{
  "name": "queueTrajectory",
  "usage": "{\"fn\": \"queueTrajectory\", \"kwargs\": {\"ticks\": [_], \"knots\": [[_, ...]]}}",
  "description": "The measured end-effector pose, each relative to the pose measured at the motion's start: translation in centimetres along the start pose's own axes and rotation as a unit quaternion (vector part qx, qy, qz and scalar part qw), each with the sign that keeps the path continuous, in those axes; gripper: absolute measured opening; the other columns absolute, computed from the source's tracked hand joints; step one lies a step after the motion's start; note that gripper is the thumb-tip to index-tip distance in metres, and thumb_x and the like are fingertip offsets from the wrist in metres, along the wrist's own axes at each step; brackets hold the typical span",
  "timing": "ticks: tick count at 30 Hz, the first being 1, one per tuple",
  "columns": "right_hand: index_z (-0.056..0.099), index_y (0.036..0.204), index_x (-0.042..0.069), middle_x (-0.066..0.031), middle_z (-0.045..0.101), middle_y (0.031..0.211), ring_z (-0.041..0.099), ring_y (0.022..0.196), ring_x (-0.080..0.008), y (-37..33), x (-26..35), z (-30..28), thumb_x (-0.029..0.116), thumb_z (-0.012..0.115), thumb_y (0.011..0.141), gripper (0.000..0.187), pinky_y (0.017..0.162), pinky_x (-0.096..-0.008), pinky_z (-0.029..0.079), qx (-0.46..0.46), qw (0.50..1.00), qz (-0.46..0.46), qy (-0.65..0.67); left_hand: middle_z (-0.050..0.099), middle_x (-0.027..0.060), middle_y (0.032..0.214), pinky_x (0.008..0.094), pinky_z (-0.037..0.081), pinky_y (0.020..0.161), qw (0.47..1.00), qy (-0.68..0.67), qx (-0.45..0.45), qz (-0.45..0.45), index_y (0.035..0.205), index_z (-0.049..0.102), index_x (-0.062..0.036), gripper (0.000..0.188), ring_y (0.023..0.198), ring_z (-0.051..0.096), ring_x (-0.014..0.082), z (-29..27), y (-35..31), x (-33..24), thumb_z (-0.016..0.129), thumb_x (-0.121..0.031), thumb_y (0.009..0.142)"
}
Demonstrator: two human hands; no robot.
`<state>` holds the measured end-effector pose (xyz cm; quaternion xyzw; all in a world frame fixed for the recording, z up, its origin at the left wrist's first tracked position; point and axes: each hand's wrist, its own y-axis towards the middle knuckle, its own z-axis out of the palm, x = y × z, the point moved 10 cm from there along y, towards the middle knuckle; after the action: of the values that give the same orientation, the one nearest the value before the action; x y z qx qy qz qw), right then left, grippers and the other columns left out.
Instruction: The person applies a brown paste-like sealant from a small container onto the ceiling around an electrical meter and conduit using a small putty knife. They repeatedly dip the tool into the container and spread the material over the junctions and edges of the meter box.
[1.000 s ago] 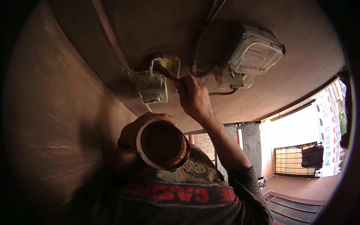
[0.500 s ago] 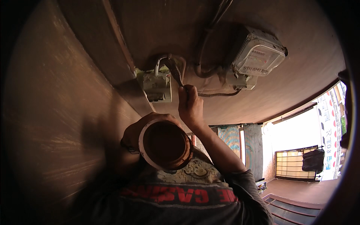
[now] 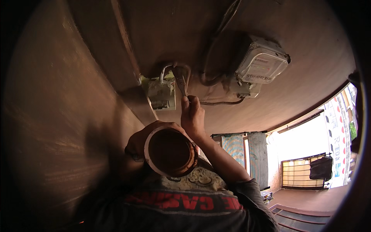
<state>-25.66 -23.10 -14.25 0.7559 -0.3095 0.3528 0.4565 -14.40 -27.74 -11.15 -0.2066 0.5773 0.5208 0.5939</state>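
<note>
My right hand (image 3: pixel 193 118) is raised with its fingers closed around a paintbrush (image 3: pixel 181 86). The brush points up, its bristles close to the wall and to a bent cable (image 3: pixel 188 72), just right of a pale switch box (image 3: pixel 161 94). Whether the bristles touch the wall or only the cable, I cannot tell. Close to my chest, my left hand (image 3: pixel 136 141) grips a round paint can (image 3: pixel 146 154) from its far left side. Brownish paint marks the can's rim, and its inside looks dark brown. Some of the left fingers are hidden behind the can.
A meter (image 3: pixel 262 65) under a clear cover sticks out from the brown wall (image 3: pixel 301 46) at upper right. A cable (image 3: pixel 222 103) runs from it toward the switch box. A wooden strip (image 3: pixel 125 40) crosses the wall. Right stand corrugated panels (image 3: pixel 258 158) and a barred frame (image 3: pixel 301 173).
The whole view has shifted a little. The paintbrush has tilted more upright and its tip sits slightly lower beside the switch box. The left hand still holds the can.
</note>
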Motion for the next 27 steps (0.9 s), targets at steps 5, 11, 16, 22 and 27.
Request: {"fn": "queueTrajectory", "kwargs": {"ticks": [5, 11, 16, 22, 27], "knots": [[0.048, 0.093, -0.002, -0.028, 0.058, 0.068, 0.057, 0.065, -0.0512, -0.6, -1.9, 0.7, 0.02, 0.05, 0.104, 0.025, 0.052, -0.0527, 0.041, -0.012, 0.996, 0.073, 0.051, 0.066, 0.0213, 0.108, 0.0379, 0.056, 0.086, 1.0, 0.005, -0.03, 0.001, 0.113, 0.058, 0.0074, 0.056, 0.099, 0.068, 0.0277, 0.2, -0.2, -0.8, 0.079, -0.032, 0.079], [0.049, 0.085, 0.003, -0.0015, 0.046, 0.061, 0.046, 0.053, -0.0105, -1.1, -2.1, 2.9, 0.032, 0.04, 0.109, 0.039, 0.051, -0.0281, 0.039, 0.051, 0.975, 0.101, 0.191, 0.066, 0.0229, 0.105, 0.0387, 0.056, 0.085, 0.997, 0.019, -0.072, 0.017, 0.11, 0.058, 0.0078, 0.051, 0.097, 0.069, 0.0295, 0.3, -0.9, -2.1, 0.075, -0.033, 0.084], [0.05, 0.083, 0.001, -0.0019, 0.046, 0.061, 0.045, 0.056, -0.01, -2.6, -3.7, 4.0, 0.04, 0.038, 0.108, 0.048, 0.052, -0.0292, 0.04, 0.069, 0.935, 0.223, 0.266, 0.067, 0.0242, 0.102, 0.0394, 0.057, 0.083, 0.994, 0.037, -0.099, 0.032, 0.108, 0.059, 0.0081, 0.047, 0.096, 0.069, 0.031, 0.2, -1.4, -3.2, 0.072, -0.033, 0.087], [0.043, 0.081, 0.008, 0.0053, 0.033, 0.064, 0.033, 0.053, -0.0047, -2.6, -1.1, 5.1, 0.037, 0.041, 0.109, 0.039, 0.048, -0.0239, 0.029, 0.109, 0.897, 0.201, 0.378, 0.067, 0.0257, 0.099, 0.0403, 0.057, 0.082, 0.991, 0.042, -0.123, 0.041, 0.105, 0.06, 0.0085, 0.044, 0.094, 0.069, 0.0328, -0.4, -1.7, -4.0, 0.068, -0.033, 0.092], [0.043, 0.081, 0.009, 0.0052, 0.036, 0.063, 0.034, 0.053, -0.0036, -1.8, 0.0, 4.9, 0.039, 0.04, 0.108, 0.04, 0.046, -0.0228, 0.028, 0.092, 0.91, 0.179, 0.364, 0.067, 0.0279, 0.096, 0.0404, 0.058, 0.079, 0.985, 0.063, -0.147, 0.064, 0.1, 0.06, 0.0088, 0.043, 0.089, 0.07, 0.0334, -1.2, -2.2, -4.6, 0.066, -0.033, 0.094]]}}
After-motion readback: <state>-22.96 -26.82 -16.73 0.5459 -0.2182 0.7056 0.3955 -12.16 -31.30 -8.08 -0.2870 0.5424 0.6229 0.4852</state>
